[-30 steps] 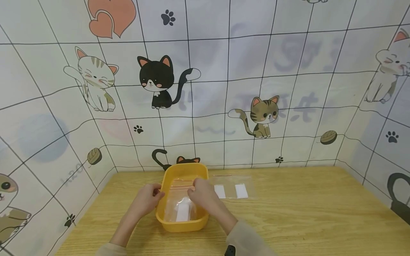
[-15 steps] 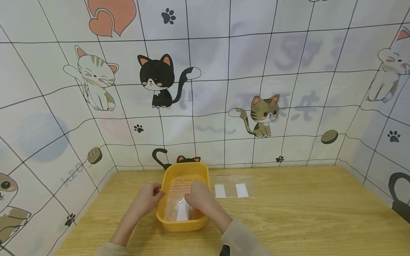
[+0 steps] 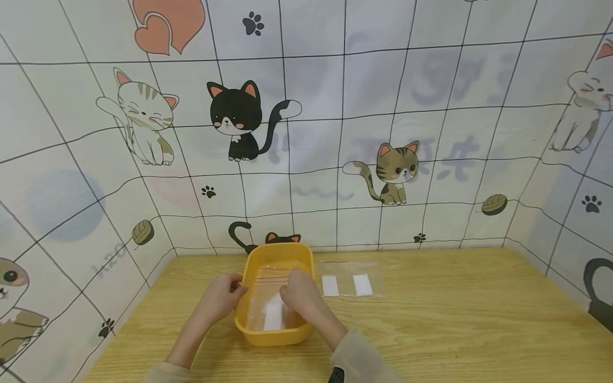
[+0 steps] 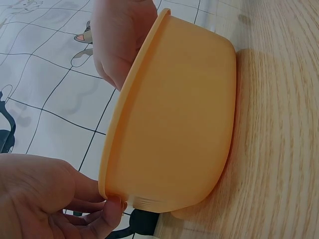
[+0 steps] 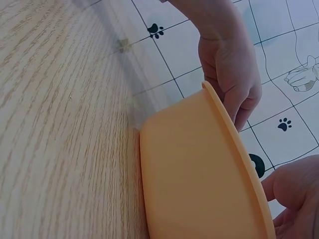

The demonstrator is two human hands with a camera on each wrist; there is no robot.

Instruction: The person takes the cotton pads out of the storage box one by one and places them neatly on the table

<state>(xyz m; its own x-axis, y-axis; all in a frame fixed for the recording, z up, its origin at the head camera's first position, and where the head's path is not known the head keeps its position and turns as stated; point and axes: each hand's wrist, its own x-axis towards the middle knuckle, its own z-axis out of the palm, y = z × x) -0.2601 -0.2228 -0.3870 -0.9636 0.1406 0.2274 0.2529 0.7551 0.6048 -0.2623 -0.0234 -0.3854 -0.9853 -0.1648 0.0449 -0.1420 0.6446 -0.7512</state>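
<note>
A yellow plastic basin [image 3: 273, 338] stands on the table. My left hand [image 3: 221, 298] pinches its left rim; in the left wrist view the left hand's thumb [image 4: 112, 214] lies against the outer wall. Inside the basin lies a clear zip bag [image 3: 256, 306] with a white piece [image 3: 273, 316] in it. My right hand [image 3: 303, 298] reaches over the right rim into the basin, its thumb at the upper end of the white piece. Its fingertips are hidden, and whether they grip the bag cannot be told. The basin wall hides the right fingers in the right wrist view too.
Right of the basin, another clear zip bag [image 3: 346, 268] lies flat on the wooden table [image 3: 440, 314], with two white rectangles [image 3: 362, 285] in it. A cat-patterned cloth wall [image 3: 316, 213] rises behind the table and along both sides.
My right hand has shifted slightly left and down inside the basin, and the white piece's upper end has changed shape a little. The left hand stays on the rim.
</note>
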